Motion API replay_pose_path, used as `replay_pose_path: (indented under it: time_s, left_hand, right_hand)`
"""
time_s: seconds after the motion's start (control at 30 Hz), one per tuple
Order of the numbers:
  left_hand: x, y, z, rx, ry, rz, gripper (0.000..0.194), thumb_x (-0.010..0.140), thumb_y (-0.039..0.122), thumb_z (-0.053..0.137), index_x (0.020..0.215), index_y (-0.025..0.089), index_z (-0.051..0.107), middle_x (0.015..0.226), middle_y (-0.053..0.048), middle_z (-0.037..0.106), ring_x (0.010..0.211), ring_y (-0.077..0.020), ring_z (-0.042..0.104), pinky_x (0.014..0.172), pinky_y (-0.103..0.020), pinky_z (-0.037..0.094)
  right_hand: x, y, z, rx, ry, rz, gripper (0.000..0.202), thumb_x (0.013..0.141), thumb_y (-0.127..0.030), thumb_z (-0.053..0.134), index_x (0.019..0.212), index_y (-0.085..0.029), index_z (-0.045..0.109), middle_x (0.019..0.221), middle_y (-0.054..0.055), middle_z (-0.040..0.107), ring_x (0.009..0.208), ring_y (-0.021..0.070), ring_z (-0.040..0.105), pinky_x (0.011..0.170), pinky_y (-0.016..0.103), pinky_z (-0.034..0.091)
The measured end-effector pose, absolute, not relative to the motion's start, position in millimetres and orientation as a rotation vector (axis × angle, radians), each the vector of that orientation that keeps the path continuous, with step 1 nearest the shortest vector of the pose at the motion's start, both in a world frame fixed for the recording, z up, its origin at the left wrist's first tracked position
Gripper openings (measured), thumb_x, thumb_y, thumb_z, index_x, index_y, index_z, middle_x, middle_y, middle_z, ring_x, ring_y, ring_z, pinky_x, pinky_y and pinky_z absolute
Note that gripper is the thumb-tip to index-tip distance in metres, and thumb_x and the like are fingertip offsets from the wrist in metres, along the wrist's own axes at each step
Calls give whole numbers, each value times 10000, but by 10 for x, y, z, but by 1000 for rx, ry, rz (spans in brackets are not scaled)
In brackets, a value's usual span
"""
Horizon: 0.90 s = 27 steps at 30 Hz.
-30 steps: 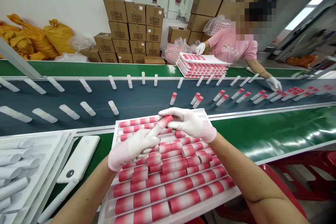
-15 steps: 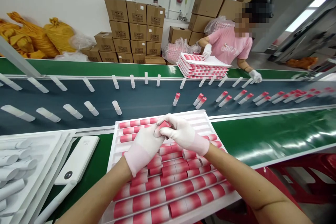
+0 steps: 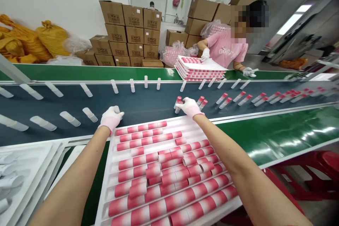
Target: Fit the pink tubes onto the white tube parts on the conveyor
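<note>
My gloved left hand [image 3: 111, 117] is closed around a white tube [image 3: 117, 109] that stands on the dark belt; the fingers hide most of it. Over the same belt, my gloved right hand [image 3: 191, 107] pinches a red-topped tube [image 3: 178, 110] from the side. Another red-topped tube [image 3: 178, 99] stands right behind that one. Below both hands lies a white ribbed tray [image 3: 185, 123] with rows of short red-and-white sleeves [image 3: 156, 136]. Some sleeves lie loose on top of the rows.
Further white tubes [image 3: 90, 114] and red-topped tubes [image 3: 225, 103] stand along the dark belt [image 3: 148, 104]. At left are stacked trays [image 3: 31, 162] of white tubes. Across the belt, a co-worker in a pink shirt [image 3: 225, 46] handles stacked trays [image 3: 200, 69]. Red stools [image 3: 315, 173] are at right.
My hands have parted from over the tray, where they held a red sleeve together. The left moved to a white tube, the right to the belt with a red-topped tube.
</note>
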State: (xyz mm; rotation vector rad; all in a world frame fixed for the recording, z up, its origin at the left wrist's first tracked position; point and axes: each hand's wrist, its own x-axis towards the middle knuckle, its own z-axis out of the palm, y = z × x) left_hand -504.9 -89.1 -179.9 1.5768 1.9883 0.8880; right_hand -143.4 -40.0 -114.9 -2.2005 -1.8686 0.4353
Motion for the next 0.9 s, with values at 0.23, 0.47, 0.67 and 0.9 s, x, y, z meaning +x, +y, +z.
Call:
replay_pose_path:
  time_s: [0.23,0.47,0.67,0.9]
  left_hand:
    - [-4874,-1193,-1488,1478,2061,981,418,923,546,515,1143,203,604,1039,-107,704,1040,-365,650,927,-494,454]
    - [-4122,-2049,-1078,1510,1507,1098,472,978,523,457,1367,260,503,1143,-56,655,896,-197,661,905,-383,541]
    - [-3770,-2370,-950,1342,1256,630,612,970,612,450,1463,251,493,1130,-81,687,771,-180,650,708,-307,559]
    - [-3871,-2400,-836,1395,1303,619,628,926,602,557,1496,342,508,1484,-56,555,1254,-287,591,935,-318,525]
  right_hand:
    - [-1251,-1492,-1273,-1292,-2740,219,168,977,-284,566,957,-185,700,1097,136,655,1071,294,550,949,425,441]
    - [-1268,-1776,-1425,-1374,-2428,616,157,877,-109,603,1021,-167,624,1056,104,641,1019,259,586,902,424,498]
    - [-1455,-1844,-988,-1030,-1954,1042,234,916,-196,581,1147,-231,606,1156,53,644,1020,195,643,837,343,552]
    - [-1591,-1840,-648,-1019,-1854,1238,219,920,-216,596,1137,-200,614,1119,69,694,848,171,699,727,322,593]
